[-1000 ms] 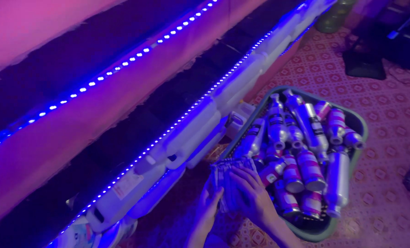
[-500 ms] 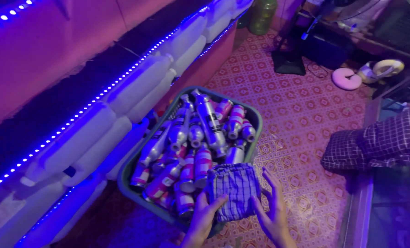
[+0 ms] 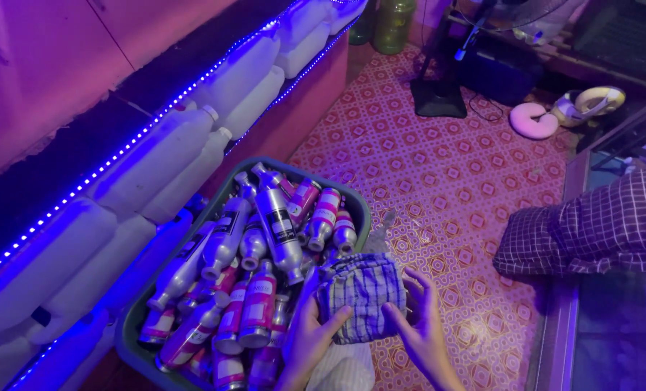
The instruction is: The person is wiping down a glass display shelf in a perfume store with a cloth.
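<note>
Both my hands hold a folded checked cloth (image 3: 363, 293) just over the near right corner of a dark plastic basket (image 3: 358, 203). My left hand (image 3: 310, 334) grips the cloth's lower left edge with the thumb on top. My right hand (image 3: 418, 318) clasps its right side, fingers spread along the edge. The basket is filled with several metal bottles (image 3: 279, 228) with red-and-white labels, lying in a heap. Whatever the cloth wraps is hidden.
White plastic jerrycans (image 3: 171, 156) line a ledge with a blue light strip (image 3: 127, 148) on the left. A patterned red floor (image 3: 439, 174) stretches ahead, with a fan stand (image 3: 439, 98) at the far end. A person's checked sleeve (image 3: 591, 232) rests at right.
The view has swung right and up, from the ledge and light strip to the floor. My hands and the cloth have stayed together by the basket's near corner.
</note>
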